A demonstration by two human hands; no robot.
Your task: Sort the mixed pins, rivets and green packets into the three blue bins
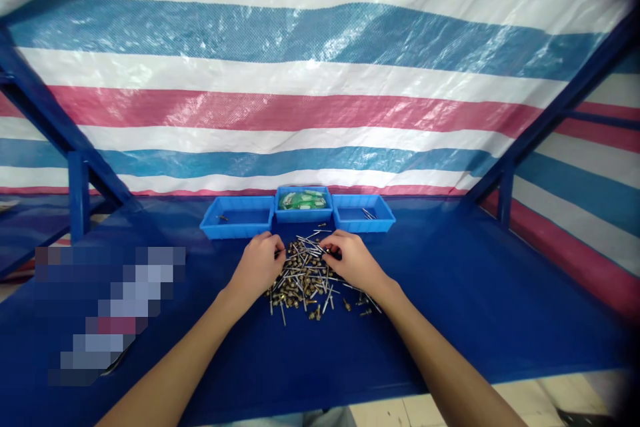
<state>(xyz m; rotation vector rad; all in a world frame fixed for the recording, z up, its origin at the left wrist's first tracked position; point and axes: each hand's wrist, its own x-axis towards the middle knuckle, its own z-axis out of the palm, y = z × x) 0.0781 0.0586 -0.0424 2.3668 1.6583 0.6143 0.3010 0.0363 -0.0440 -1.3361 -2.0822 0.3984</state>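
A heap of small brass fittings and thin metal pins [306, 277] lies on the blue table [450, 293] in front of me. My left hand [260, 261] rests on the heap's left edge, its fingers curled in a pinch on small parts I cannot make out. At the heap's upper right, my right hand [353, 259] has its fingers bent down and pinched among the pins. Behind the heap stand three blue trays: the left tray [239, 217] holds a small part, the middle tray [303, 204] holds green pieces, the right tray [363, 213] holds a few pins.
A striped red, white and blue tarpaulin [310, 80] hangs behind the table. Blue metal frame posts stand at the left [79, 195] and right [505, 195]. A blurred-out patch [107, 310] covers part of the table on the left.
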